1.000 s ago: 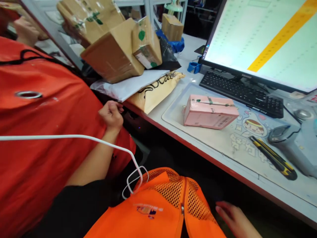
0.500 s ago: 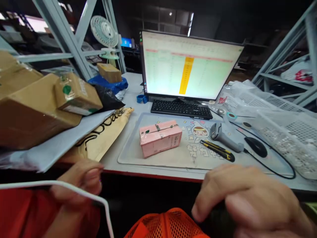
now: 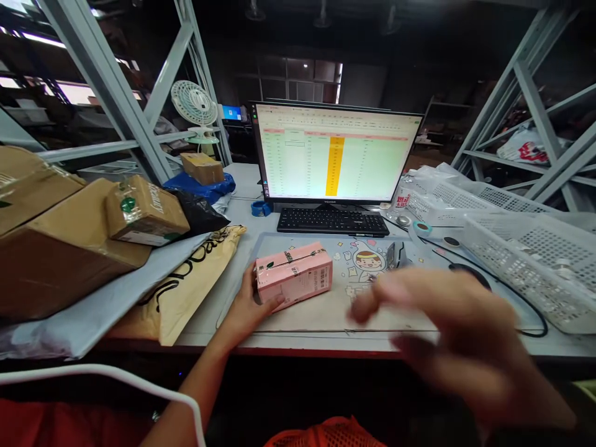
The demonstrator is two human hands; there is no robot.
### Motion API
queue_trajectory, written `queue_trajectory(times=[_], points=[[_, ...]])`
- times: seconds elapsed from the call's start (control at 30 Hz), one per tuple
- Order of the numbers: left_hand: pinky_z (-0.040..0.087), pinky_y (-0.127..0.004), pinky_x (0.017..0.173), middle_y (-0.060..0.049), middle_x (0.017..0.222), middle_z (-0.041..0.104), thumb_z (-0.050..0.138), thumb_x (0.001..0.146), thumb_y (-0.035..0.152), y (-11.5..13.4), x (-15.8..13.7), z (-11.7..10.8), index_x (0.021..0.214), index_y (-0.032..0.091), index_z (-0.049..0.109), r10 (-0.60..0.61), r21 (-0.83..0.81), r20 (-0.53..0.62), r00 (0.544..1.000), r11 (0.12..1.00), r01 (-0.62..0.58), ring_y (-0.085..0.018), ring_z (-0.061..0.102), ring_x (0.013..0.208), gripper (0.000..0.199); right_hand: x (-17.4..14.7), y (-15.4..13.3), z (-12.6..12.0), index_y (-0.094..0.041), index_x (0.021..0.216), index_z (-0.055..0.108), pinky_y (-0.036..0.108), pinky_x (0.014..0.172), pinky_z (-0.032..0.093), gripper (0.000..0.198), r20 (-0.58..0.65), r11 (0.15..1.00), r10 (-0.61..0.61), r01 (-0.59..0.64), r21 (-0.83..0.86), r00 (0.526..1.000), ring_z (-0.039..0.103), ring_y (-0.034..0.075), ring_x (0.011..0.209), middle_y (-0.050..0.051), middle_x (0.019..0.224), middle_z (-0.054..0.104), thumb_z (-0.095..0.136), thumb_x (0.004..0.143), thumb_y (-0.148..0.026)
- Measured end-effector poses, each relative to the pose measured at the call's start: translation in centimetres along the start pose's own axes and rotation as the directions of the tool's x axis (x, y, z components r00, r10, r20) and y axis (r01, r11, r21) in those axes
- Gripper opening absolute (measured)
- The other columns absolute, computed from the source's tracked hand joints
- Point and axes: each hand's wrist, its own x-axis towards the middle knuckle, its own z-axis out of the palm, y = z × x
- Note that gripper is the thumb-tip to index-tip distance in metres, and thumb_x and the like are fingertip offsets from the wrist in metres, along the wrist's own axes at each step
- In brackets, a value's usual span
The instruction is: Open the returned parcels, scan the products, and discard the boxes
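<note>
My left hand (image 3: 246,307) grips the left end of a pink cardboard box (image 3: 295,276), thumb along its front face and fingers behind its end. The box rests on a printed desk mat (image 3: 321,320) and has printed tape along its top and a label on its front. Blurred by motion, my right hand (image 3: 447,335) hovers over the front right of the mat, thumb and fingers apart, with nothing visible in it. Behind it, a grey barcode scanner (image 3: 395,254) is mostly covered, and the black-and-yellow utility knife is hidden.
A lit monitor (image 3: 335,161) and a black keyboard (image 3: 333,221) stand behind the mat. Brown cartons (image 3: 146,211) and mailing bags (image 3: 200,279) crowd the left. White plastic baskets (image 3: 535,248) line the right. A mouse (image 3: 470,276) is partly covered by my right hand.
My left hand has reached forward from the desk's front edge and taken hold of the pink box. My right hand has moved forward over the mat. The camera view has shifted.
</note>
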Motion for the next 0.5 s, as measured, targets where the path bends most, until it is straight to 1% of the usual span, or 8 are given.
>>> queue_trajectory(times=[0.07,0.1,0.13,0.2,0.27,0.3,0.37,0.5], points=[[0.038,-0.056,0.129,-0.02,0.165,0.043,0.085,0.077,0.056,0.2,0.0,-0.1,0.166,0.018,0.024,-0.005,0.032,0.013,1.0,0.999,0.005,-0.038,0.048,0.151,0.115,2.1,5.8,-0.9,-0.036,0.152,0.059,0.034,0.084,0.063,0.051,-0.026,0.997,0.062,-0.064,-0.054,0.998,0.074,0.019,0.089,0.002,0.107,0.078,0.057,0.102,-0.024],[0.035,-0.055,0.13,-0.02,0.165,0.043,0.084,0.078,0.056,0.3,0.0,-0.2,0.165,0.018,0.026,-0.001,0.052,0.018,1.0,0.999,0.0,-0.037,0.046,0.152,0.112,2.8,9.4,-1.4,-0.029,0.149,0.062,0.035,0.084,0.062,0.049,-0.065,0.975,0.174,-0.182,-0.126,0.982,0.074,0.019,0.088,0.004,0.107,0.077,0.058,0.101,-0.023],[0.034,-0.055,0.131,-0.019,0.166,0.042,0.084,0.078,0.057,0.3,0.0,-0.3,0.165,0.018,0.027,0.007,0.067,0.023,1.0,0.998,-0.008,-0.037,0.044,0.154,0.11,3.4,13.1,-1.8,-0.021,0.144,0.066,0.035,0.083,0.061,0.046,-0.099,0.921,0.31,-0.325,-0.214,0.945,0.073,0.02,0.085,0.007,0.107,0.077,0.059,0.099,-0.022],[0.032,-0.053,0.132,-0.018,0.168,0.04,0.083,0.079,0.059,0.2,0.1,-0.4,0.165,0.019,0.027,0.019,0.079,0.034,0.999,0.997,-0.022,-0.036,0.043,0.155,0.111,3.7,20.0,-2.5,-0.013,0.14,0.068,0.034,0.088,0.059,0.046,-0.159,0.722,0.555,-0.568,-0.395,0.817,0.072,0.02,0.089,0.011,0.112,0.077,0.054,0.096,-0.015],[0.033,-0.053,0.132,-0.016,0.169,0.039,0.083,0.08,0.06,0.1,0.3,-0.4,0.167,0.021,0.026,0.022,0.088,0.04,0.999,0.996,-0.025,-0.035,0.042,0.155,0.111,3.3,24.9,-2.9,-0.01,0.142,0.067,0.033,0.098,0.055,0.048,-0.131,0.534,0.713,-0.654,-0.536,0.689,0.072,0.023,0.105,0.014,0.123,0.076,0.053,0.096,-0.012],[0.033,-0.053,0.132,-0.016,0.168,0.04,0.083,0.08,0.061,0.0,0.4,-0.4,0.167,0.022,0.025,0.018,0.096,0.039,0.999,0.995,-0.021,-0.035,0.043,0.155,0.111,3.0,26.6,-3.1,-0.009,0.142,0.067,0.033,0.102,0.053,0.048,-0.113,0.474,0.759,-0.664,-0.579,0.641,0.07,0.025,0.113,0.015,0.127,0.074,0.053,0.096,-0.011],[0.033,-0.054,0.132,-0.016,0.167,0.042,0.083,0.081,0.061,-0.2,0.5,-0.4,0.168,0.022,0.025,0.013,0.117,0.037,0.999,0.993,-0.017,-0.036,0.044,0.154,0.111,2.6,28.8,-3.1,-0.008,0.141,0.067,0.034,0.107,0.051,0.048,-0.088,0.414,0.807,-0.666,-0.62,0.584,0.067,0.028,0.123,0.017,0.133,0.072,0.055,0.095,-0.01],[0.034,-0.055,0.131,-0.018,0.166,0.043,0.082,0.081,0.061,0.0,0.7,-0.4,0.168,0.021,0.025,0.01,0.143,0.037,0.999,0.99,-0.015,-0.037,0.045,0.153,0.111,2.9,31.1,-2.1,-0.01,0.148,0.063,0.032,0.114,0.045,0.054,-0.056,0.382,0.837,-0.656,-0.651,0.544,0.061,0.028,0.135,0.016,0.146,0.066,0.058,0.094,-0.008]])
